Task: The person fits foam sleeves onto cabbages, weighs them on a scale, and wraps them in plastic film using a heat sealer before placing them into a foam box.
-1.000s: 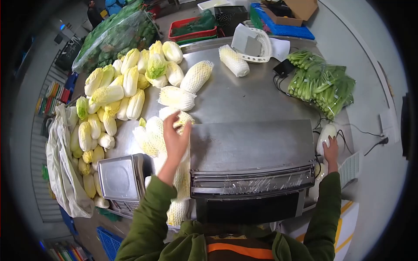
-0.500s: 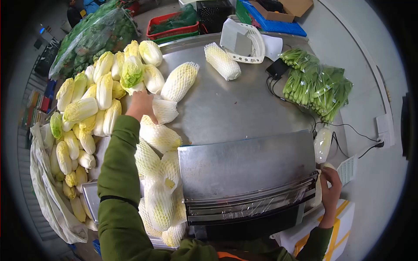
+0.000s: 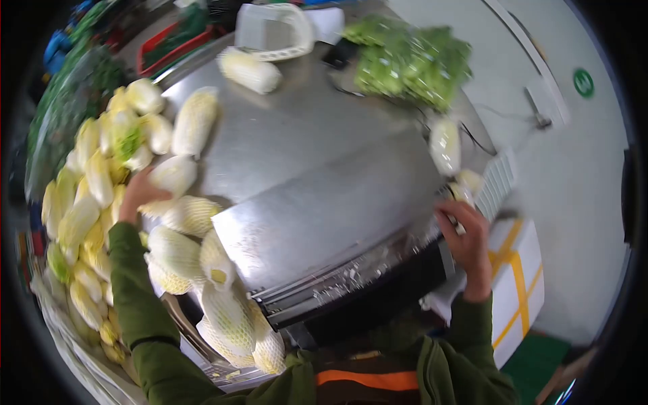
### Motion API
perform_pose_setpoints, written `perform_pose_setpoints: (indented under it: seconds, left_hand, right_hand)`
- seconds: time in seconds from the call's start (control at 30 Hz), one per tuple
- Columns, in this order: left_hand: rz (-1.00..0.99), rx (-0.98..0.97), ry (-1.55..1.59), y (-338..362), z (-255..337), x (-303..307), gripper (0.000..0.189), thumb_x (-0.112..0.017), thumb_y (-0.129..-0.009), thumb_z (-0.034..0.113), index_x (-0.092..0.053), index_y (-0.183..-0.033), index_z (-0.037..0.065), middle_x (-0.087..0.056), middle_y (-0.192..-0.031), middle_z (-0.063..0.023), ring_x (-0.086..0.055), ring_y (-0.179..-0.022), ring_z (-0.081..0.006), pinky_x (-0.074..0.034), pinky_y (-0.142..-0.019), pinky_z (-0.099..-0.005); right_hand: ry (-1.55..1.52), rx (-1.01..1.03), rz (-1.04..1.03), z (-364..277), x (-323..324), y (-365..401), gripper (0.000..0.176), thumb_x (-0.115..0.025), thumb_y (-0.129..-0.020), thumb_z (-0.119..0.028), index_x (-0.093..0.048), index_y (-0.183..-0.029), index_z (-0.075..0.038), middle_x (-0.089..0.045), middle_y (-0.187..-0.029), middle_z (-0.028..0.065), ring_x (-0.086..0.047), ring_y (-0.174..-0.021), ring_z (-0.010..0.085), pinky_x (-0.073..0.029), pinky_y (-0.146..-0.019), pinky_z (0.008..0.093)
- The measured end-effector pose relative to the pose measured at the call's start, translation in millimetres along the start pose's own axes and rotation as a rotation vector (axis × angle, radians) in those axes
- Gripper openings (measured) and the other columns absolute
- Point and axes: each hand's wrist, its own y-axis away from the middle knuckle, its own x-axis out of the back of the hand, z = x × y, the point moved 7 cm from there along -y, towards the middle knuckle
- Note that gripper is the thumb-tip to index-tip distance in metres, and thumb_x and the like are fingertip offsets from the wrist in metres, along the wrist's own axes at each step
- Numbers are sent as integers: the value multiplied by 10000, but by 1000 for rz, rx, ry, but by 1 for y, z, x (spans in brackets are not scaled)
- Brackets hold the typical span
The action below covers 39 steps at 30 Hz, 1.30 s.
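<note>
My left hand is closed around the near end of a napa cabbage in a white foam net, its thumb along the cabbage's near side. More netted cabbages lie just below it, and bare napa cabbages are heaped to its left. My right hand is at the right end of the film-wrapping machine, fingers bent together; what they pinch, if anything, is hidden. Just beyond those fingers is a pale wrapped cabbage. Clear film lies crumpled along the machine's front bar.
A netted cabbage and a white plastic basket sit at the table's far side. Bagged green vegetables lie at the far right, near cables. A white box with yellow tape stands right of the machine.
The view has turned, shifting the table leftward. My left hand now grips the netted cabbage, which lies more fully in view. My right hand has moved inward over the machine's right end.
</note>
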Motion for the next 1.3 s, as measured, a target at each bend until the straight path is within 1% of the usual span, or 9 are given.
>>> perform_pose_setpoints:
  seconds: [0.13, 0.3, 0.5, 0.6, 0.8, 0.93, 1.0, 1.07, 1.3]
  left_hand:
    - [24, 159, 596, 50, -14, 13, 610, -782, -724, 195, -566, -1245, -38, -669, -1057, -141, -648, -913, -206, -512, -827, -330]
    - [28, -23, 1130, 112, 68, 16, 704, -776, -738, 198, -471, -1321, -51, -630, -1171, -160, -626, -1051, -260, -508, -915, -369]
    - [-305, -343, 844, 131, 332, -56, 729, -881, -628, 223, -580, -1237, -41, -675, -1085, -129, -644, -980, -211, -504, -889, -328]
    - [-340, -464, 638, 143, 391, -105, 853, -874, -594, 421, -583, -1246, -46, -637, -1164, -197, -623, -1052, -254, -470, -931, -340]
    - [-246, -490, 605, 157, 387, -96, 885, -879, -578, 430, -574, -1279, -17, -620, -1185, -188, -603, -1104, -283, -458, -948, -360]
    - [341, -434, 643, 218, 304, -56, 421, -822, -722, 195, -670, -1085, 45, -661, -1011, -100, -628, -949, -208, -504, -811, -343]
    - [374, -388, 357, 253, 259, -71, 212, -788, -735, 88, -690, -916, 39, -647, -869, -77, -615, -838, -211, -500, -710, -327]
    - [399, -717, 118, 287, 278, -79, 164, -776, -698, 48, -703, -844, 56, -622, -793, -61, -593, -773, -251, -478, -647, -355]
    - [149, -1026, -170, 293, 315, -113, 265, -719, -708, 164, -707, -969, 125, -612, -971, -3, -549, -910, -221, -432, -767, -350]
  right_hand:
    - [-131, -176, 22, 30, 14, 21, 141, -660, -846, -57, -677, -971, 6, -684, -884, 110, -668, -820, 209, -517, -753, 317]
    - [-688, -403, -207, 56, -46, 7, 303, -593, -936, -165, -590, -1189, 3, -635, -1105, 93, -627, -979, 150, -502, -837, 289]
    - [-1110, -310, -355, 22, -100, -55, 509, -526, -992, -283, -393, -1425, -51, -480, -1387, 122, -523, -1215, 207, -426, -1011, 331]
    - [-438, -201, -577, 32, -99, -46, 559, -557, -962, -411, -458, -1395, -73, -515, -1357, 140, -498, -1232, 214, -403, -1014, 312]
    - [-687, -258, -387, 58, -81, -37, 626, -601, -887, -517, -555, -1303, -51, -571, -1268, 192, -559, -1165, 310, -433, -989, 354]
    - [-169, -241, -324, 117, -24, 3, 478, -651, -847, -468, -662, -1074, -49, -662, -1037, 153, -633, -957, 295, -495, -831, 381]
    - [43, -297, -404, 144, -5, 30, 403, -672, -828, -439, -697, -904, -44, -684, -879, 115, -646, -840, 289, -501, -744, 399]
    - [85, -264, -391, 149, -12, 47, 385, -679, -820, -428, -702, -835, -44, -683, -817, 98, -646, -799, 289, -498, -713, 408]
    - [299, -224, -358, 120, -41, 41, 347, -698, -802, -408, -713, -772, -63, -660, -791, 145, -646, -766, 340, -507, -680, 446]
